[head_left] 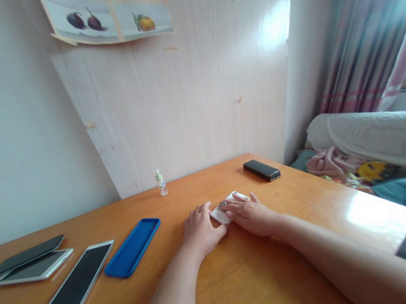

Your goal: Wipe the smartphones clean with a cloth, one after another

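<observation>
A white phone lies near the middle of the wooden table, its back side up, with a small camera spot at its far end. My left hand is curved round the near left end of it, thumb and index finger at its edges. Across the phone's back rests my right hand, fingers stretched out and slightly spread, covering much of its middle. A small greyish spot shows by the right fingertips; I cannot make out what it is.
Left of my hands lie a blue phone case, a large white phone with a dark screen, and a white tablet-like device under a dark cover. A small pump bottle stands behind; a dark wallet-like case lies back right.
</observation>
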A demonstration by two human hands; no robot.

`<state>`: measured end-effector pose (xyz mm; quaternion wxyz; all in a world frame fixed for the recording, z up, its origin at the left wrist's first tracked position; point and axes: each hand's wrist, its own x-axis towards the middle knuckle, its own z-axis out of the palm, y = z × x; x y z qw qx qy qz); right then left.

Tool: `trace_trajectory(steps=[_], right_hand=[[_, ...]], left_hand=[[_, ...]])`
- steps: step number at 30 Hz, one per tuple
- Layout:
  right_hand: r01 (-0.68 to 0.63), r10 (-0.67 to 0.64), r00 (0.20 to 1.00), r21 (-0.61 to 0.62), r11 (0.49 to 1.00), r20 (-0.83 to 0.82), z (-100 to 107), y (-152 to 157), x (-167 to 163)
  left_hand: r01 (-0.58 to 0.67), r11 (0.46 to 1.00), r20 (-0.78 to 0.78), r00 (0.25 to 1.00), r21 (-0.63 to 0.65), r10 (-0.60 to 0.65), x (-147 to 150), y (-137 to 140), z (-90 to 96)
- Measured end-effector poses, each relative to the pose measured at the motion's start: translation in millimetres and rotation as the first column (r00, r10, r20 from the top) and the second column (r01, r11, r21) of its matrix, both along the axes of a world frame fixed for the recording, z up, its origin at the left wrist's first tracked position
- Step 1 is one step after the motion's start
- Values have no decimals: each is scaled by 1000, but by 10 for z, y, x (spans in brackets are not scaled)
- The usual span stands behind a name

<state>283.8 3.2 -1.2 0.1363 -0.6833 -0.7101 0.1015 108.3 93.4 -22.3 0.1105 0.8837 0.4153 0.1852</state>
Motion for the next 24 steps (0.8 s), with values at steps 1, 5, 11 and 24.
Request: trace_trajectory(steps=[1,5,11,24], right_hand=[[85,-85,996,-10,996,8,-17,34,53],[169,-168,985,-30,985,40,-32,72,71],[-90,90,996,-7,996,28,-9,39,-145],[-122,122,992,-5,992,23,-1,-25,-116]], left_hand=[[2,1000,8,1000,-5,-2,0,-7,5],[5,1000,39,999,-21,-5,3,-26,25],[-13,1000,57,998,-27,14,2,-12,6],[9,1000,60,998,-27,-7,-7,13,-19]])
